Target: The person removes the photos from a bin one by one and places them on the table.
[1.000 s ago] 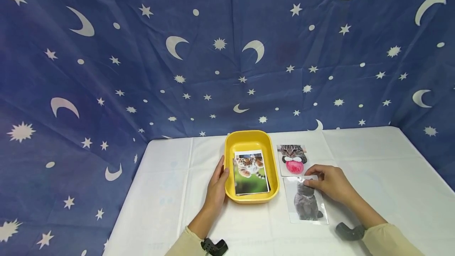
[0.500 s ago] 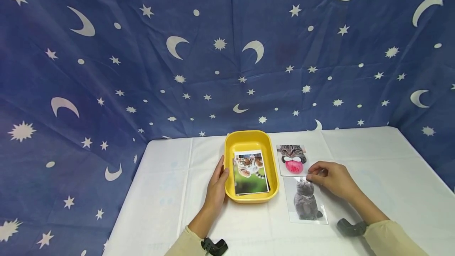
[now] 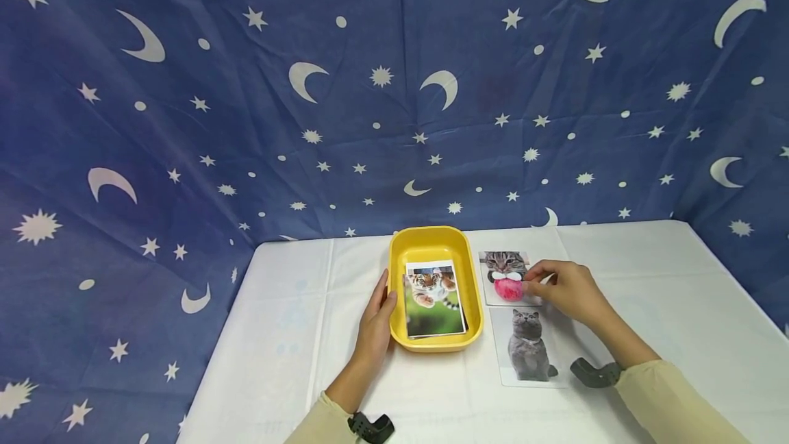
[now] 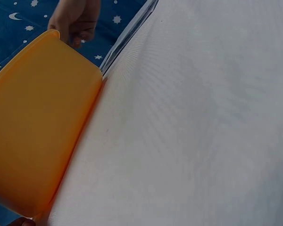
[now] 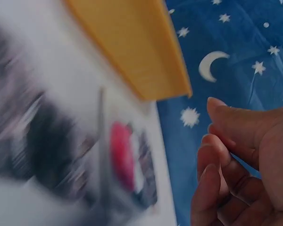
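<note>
My left hand (image 3: 374,324) holds the left side of a yellow tub (image 3: 436,347), thumb at the rim and fingers along the outer wall. In the tub lies a stack of photo cards, with a tiger cub card (image 3: 434,303) on top. My right hand (image 3: 570,290) hovers over the right edge of a tabby cat card (image 3: 502,262) showing a pink fluffy ball. Its fingers are loosely curled, with nothing between thumb and forefinger in the right wrist view. Just nearer to me, a clear-edged grey cat card (image 3: 529,351) lies flat.
A white cloth (image 3: 277,307) covers the table. Behind it and to the sides hangs a blue curtain (image 3: 370,156) with moons and stars. Dark bands (image 3: 372,428) sit at both wrists, below beige sleeves (image 3: 672,403).
My right hand has let go of the grey cat card's top edge. It has moved up and left to the tabby cat card. My left hand and the tub stay in place.
</note>
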`<state>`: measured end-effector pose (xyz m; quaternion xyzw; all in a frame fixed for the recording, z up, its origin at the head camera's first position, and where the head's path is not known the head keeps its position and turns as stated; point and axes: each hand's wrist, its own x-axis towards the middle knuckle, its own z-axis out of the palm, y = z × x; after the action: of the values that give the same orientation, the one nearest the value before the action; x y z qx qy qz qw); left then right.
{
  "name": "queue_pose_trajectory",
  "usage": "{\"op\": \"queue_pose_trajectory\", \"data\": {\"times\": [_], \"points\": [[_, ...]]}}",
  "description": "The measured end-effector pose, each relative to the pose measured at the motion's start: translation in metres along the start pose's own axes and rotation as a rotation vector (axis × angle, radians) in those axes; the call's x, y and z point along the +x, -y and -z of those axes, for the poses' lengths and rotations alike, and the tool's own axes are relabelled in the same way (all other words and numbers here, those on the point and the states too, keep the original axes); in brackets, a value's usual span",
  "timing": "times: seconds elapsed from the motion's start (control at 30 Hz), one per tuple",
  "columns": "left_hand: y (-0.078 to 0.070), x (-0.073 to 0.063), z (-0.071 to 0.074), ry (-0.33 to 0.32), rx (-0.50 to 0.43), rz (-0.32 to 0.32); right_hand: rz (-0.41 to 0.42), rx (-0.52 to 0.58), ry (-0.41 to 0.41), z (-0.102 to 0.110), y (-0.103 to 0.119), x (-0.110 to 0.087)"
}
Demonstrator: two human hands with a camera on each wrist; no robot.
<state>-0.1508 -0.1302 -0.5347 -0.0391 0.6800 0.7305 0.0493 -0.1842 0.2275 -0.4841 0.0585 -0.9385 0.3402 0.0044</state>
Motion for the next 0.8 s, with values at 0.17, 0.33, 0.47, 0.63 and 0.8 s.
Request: {"op": "queue_pose_trajectory", "data": {"times": [0.17,0.33,0.47,0.63,0.8], "points": [[0.000,0.000,0.002,-0.005,-0.002,0.008,-0.002,0.158,0.078,-0.001,0.032,0.025],[-0.001,0.000,0.003,-0.005,0.014,0.000,0.037,0.294,0.163,-0.010,0.062,0.051],[0.000,0.000,0.003,-0.004,0.006,0.005,0.075,0.350,0.272,-0.021,0.084,0.070],[0.000,0.001,0.002,-0.009,0.008,0.004,0.108,0.407,0.431,-0.039,0.103,0.091],[0.000,0.001,0.001,-0.012,0.044,-0.014,0.136,0.386,0.555,-0.057,0.114,0.107]]}}
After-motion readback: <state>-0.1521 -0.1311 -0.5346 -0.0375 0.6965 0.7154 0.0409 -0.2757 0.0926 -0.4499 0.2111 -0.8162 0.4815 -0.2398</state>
